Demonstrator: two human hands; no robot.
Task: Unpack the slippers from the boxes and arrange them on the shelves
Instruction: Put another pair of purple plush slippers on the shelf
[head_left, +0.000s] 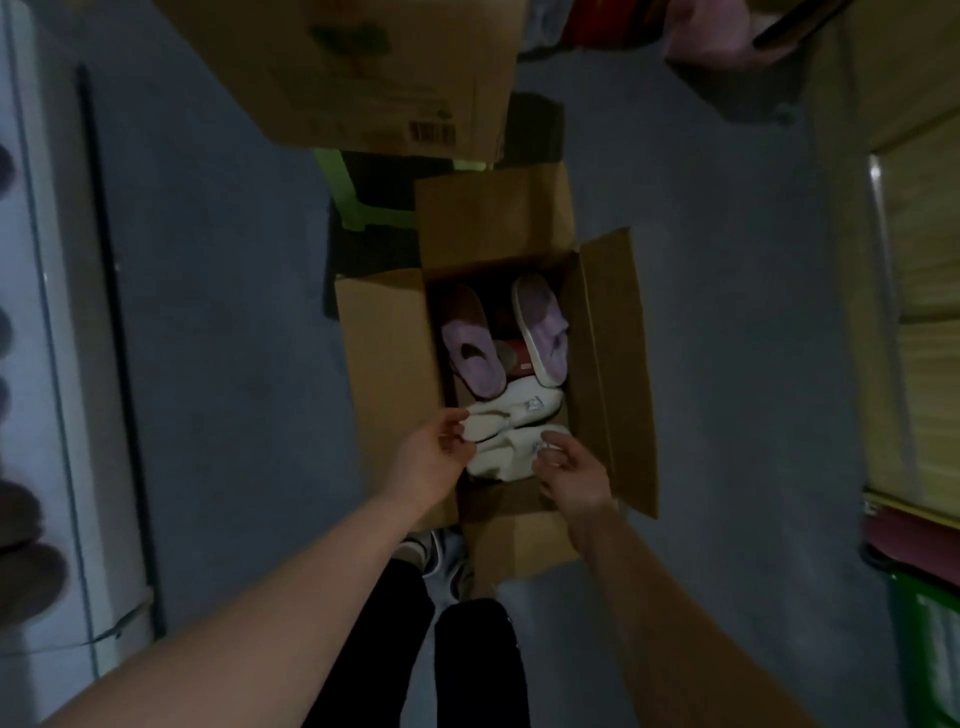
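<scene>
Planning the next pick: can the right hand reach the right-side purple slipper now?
Probably yes: the cardboard box is open, nothing covers that purple slipper, and the right hand is at the white slippers just before it.

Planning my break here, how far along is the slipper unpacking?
Done: the open box has its flaps spread; dark shapes at the left edge may be shelved slippers. In hand: left hand and right hand are at the white slippers, grip unclear. Left: the purple slippers still in the box, plus another box beyond.
</scene>
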